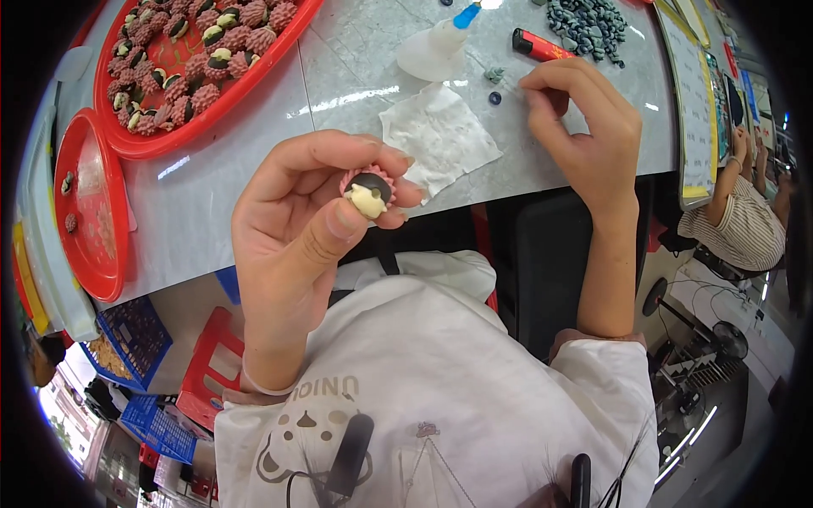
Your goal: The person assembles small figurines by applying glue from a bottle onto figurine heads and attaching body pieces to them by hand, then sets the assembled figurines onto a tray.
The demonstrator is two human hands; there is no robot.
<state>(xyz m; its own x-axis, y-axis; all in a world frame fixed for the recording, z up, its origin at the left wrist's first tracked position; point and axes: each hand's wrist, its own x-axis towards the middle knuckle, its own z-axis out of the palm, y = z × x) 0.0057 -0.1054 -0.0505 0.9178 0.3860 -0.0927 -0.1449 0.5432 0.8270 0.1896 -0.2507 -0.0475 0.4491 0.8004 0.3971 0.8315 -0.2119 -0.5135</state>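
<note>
Nearest the lens: raised left hand point(292, 207), closed in a light pinch, with thumb and fingertips around one pink ruffled charm point(367, 195) with a black-and-cream front, turned toward the camera. Between two and three o'clock from there: right hand point(589, 123), loosely curled above the grey tabletop point(347, 51), with thumb and index tips close together; whether empty or gripping something tiny, impossible to tell. Step in hand, by judgement: checking or steadying of a single charm. Next move, by judgement: a call for gentle pressure and an uncovered front. At two o'clock: white paper towel point(449, 152); farther out, dark-blue ring point(494, 98), small green piece point(494, 75), red cylinder point(546, 46) with black end, and heap of blue-green pieces point(584, 30). At one: white squeeze bottle point(432, 52) with blue tip point(466, 15). At ten: large red tray point(233, 112) of similar charms point(204, 97). At nine: smaller red tray point(118, 212). At six: white shirt point(474, 364) with brown lettering point(326, 388), inverted, beside a cartoon face point(313, 436). Toward half past two: sheets point(696, 118) with writing too small to read.
</note>
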